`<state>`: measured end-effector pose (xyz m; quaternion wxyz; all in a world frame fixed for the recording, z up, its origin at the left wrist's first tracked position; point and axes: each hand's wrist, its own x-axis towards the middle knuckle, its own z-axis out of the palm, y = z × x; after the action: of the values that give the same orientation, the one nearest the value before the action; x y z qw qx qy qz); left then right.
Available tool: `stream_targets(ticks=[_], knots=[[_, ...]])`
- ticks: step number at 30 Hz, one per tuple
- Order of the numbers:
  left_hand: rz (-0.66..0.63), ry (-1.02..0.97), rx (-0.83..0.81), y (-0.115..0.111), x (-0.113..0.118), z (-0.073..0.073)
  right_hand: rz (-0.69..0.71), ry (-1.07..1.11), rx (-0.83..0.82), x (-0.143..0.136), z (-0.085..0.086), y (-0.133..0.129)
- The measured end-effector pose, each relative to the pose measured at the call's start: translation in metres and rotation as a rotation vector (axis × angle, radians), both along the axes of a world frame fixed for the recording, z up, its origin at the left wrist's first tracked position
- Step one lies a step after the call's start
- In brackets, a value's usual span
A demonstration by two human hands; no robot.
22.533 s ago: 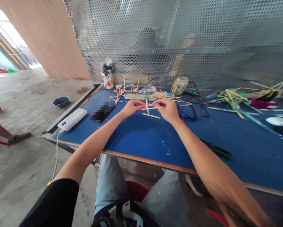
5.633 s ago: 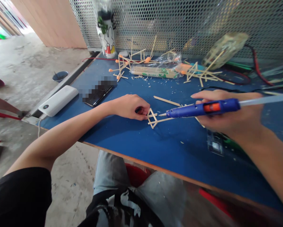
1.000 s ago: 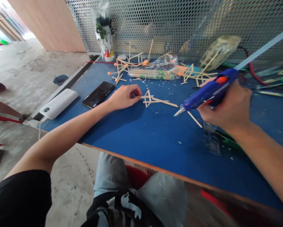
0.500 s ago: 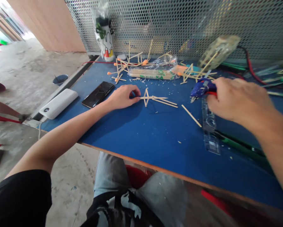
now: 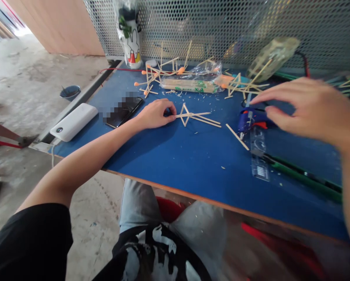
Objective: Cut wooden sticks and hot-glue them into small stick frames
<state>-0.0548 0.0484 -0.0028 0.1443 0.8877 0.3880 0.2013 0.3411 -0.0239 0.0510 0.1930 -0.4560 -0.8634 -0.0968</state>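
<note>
In the head view, the person's left hand (image 5: pixel 157 113) rests on the blue-topped bench (image 5: pixel 175 164), its thumb and forefinger pinched together on the end of a small diamond-shaped frame of pale wooden sticks (image 5: pixel 189 114). The frame sits near the middle of the bench, with 2 long sticks reaching right from the diamond.

The right hand (image 5: pixel 309 107), slightly blurred, is spread with its thumb and fingers well apart, gripping nothing, over a blue plastic glue gun with a red trigger (image 5: pixel 246 119). Whether the thumb touches the gun I cannot tell. The gun's nozzle points toward the near edge, just beside 1 loose pale wooden stick (image 5: pixel 237 137).

Nearer the person lie a clear plastic ruler (image 5: pixel 259 168) and a long dark-green tool (image 5: pixel 306 179), which overlap in view. Behind the frame is a clear packet of pale wooden sticks (image 5: pixel 189 85); left of the left hand, a black phone (image 5: pixel 129 111) and a white power bank (image 5: pixel 73 121).
</note>
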Motion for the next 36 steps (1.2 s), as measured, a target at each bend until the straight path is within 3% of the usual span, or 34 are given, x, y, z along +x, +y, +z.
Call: stream_targets(ticks=[2, 4, 7, 9, 12, 16, 26, 30, 36], knots=[[-0.019, -0.026, -0.012, 0.003, -0.001, 0.0, 0.118, 0.135, 0.036, -0.034, 0.011, -0.017], [-0.034, -0.061, -0.036, 0.006, -0.003, 0.001, 0.265, 0.095, -0.067, -0.071, 0.011, -0.029], [-0.074, -0.093, -0.065, 0.011, -0.009, 0.003, 0.37, -0.04, -0.245, -0.112, -0.005, -0.032], [-0.107, -0.097, -0.079, 0.013, -0.012, 0.004, 0.409, -0.091, -0.306, -0.124, -0.019, -0.029], [-0.128, -0.117, -0.087, 0.015, -0.014, 0.004, 0.441, -0.082, -0.264, -0.124, -0.034, -0.027], [-0.139, -0.135, -0.109, 0.014, -0.013, 0.006, 0.45, -0.086, -0.172, -0.12, -0.042, -0.034], [-0.11, -0.004, -0.128, 0.014, -0.009, 0.013, 0.341, -0.074, -0.269, -0.124, -0.039, -0.043], [-0.178, -0.004, -0.097, 0.016, -0.01, 0.013, 0.295, 0.002, -0.39, -0.121, -0.037, -0.043], [-0.186, 0.019, -0.082, 0.016, -0.01, 0.014, 0.281, -0.103, -0.346, -0.12, -0.04, -0.043]])
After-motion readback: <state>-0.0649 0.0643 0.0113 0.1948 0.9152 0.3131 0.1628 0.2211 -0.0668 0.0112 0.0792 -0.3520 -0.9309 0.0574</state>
